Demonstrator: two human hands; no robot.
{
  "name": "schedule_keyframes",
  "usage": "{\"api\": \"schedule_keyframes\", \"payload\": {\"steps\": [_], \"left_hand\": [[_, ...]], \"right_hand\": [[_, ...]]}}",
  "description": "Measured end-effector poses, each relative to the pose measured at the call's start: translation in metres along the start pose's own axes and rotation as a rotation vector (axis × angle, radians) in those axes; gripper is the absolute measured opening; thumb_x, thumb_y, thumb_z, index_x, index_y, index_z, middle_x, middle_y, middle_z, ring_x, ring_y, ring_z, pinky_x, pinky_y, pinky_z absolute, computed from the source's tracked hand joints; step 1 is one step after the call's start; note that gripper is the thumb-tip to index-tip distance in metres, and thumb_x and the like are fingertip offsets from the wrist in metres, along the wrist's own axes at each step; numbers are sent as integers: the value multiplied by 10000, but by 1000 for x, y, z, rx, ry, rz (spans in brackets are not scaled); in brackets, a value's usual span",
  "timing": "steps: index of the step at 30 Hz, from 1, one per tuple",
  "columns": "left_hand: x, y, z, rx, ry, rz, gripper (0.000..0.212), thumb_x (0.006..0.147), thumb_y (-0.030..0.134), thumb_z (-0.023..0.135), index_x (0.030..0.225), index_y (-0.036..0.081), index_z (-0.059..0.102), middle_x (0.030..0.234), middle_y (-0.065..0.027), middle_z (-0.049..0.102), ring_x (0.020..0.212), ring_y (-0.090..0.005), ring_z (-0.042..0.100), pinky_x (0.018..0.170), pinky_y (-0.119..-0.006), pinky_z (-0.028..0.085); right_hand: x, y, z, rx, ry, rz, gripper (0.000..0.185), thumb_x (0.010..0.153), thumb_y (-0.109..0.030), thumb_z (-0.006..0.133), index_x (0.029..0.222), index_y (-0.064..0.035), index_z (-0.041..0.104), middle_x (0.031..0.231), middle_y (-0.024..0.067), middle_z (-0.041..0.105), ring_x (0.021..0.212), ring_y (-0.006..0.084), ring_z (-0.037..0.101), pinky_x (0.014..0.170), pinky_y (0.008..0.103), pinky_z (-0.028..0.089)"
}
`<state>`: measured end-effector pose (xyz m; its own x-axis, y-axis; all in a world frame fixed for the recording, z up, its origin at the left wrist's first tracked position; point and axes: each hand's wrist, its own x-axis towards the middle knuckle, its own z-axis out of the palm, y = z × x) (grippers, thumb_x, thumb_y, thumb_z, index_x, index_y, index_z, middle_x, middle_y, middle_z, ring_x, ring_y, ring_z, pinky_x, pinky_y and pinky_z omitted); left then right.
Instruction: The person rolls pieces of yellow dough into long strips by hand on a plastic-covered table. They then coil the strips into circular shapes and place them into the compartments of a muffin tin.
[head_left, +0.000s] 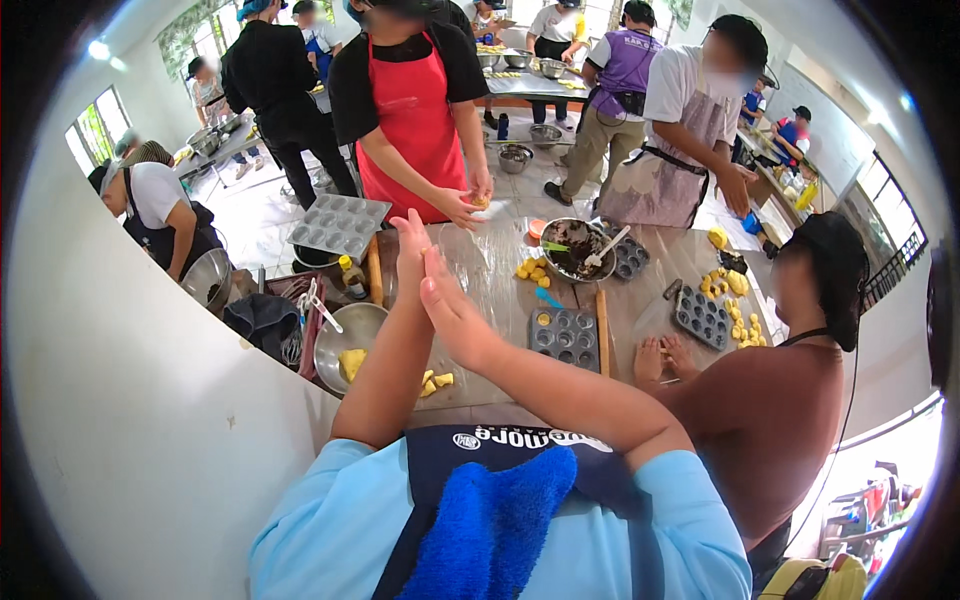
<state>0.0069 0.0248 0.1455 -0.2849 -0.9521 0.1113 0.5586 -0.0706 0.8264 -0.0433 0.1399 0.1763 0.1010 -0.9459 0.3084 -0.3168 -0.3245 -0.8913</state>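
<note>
Above the near side of the table, my left hand (410, 251) and my right hand (455, 311) are raised palm to palm, fingers stretched out. A small bit of yellow dough (425, 253) shows between them, mostly hidden. Under my forearms, several cut dough pieces (437, 381) lie on the plastic-covered table (487, 330). To the left, a steel mixing bowl (330, 337) holds a larger lump of dough (352, 364). A dark muffin pan (564, 341) sits to the right, with dough lining one cup.
A rolling pin (375, 271) lies by the left edge, another (602, 330) beside the muffin pan. Across stand dough balls (532, 270) and a bowl of dark filling (576, 244). A person in a red apron (409, 112) faces me; a person in brown (757, 405) works close at right.
</note>
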Motion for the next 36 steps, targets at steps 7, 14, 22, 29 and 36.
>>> {"api": "schedule_keyframes", "payload": {"steps": [7,14,22,29,36], "left_hand": [[-37,-2,30,6,-215,39,834,884,631,164,1403,-17,78,1475,-131,90,1356,-196,78,1087,-305,57],[-60,-22,31,352,-426,156,550,963,330,329,1373,-22,223,1397,-111,300,1268,-175,300,1047,-293,221],[-55,-8,50,124,-102,2,304,843,38,587,1133,-44,550,1034,-68,624,901,-131,596,807,-256,475],[-53,24,59,-202,-120,-126,236,859,79,573,1077,-8,545,959,-111,627,803,-166,620,716,-268,513],[-50,25,46,-471,-172,20,279,909,118,483,1174,30,480,866,-67,548,679,-132,480,612,-276,425]], "right_hand": [[30,54,-18,159,169,96,636,958,-443,232,1414,-29,76,1440,200,194,1344,282,182,1084,348,145],[57,72,-63,522,442,285,602,934,-513,296,1426,-189,171,1059,14,493,847,127,487,697,263,439],[49,54,-70,751,439,188,719,889,-561,358,1433,-189,71,1435,120,259,1180,205,408,915,306,399],[9,39,-71,814,36,290,702,893,-588,315,1392,-103,227,1163,101,500,874,164,546,697,302,472],[-19,19,-50,94,277,163,289,901,-223,522,1097,-12,545,740,50,590,650,127,547,603,264,440]]}}
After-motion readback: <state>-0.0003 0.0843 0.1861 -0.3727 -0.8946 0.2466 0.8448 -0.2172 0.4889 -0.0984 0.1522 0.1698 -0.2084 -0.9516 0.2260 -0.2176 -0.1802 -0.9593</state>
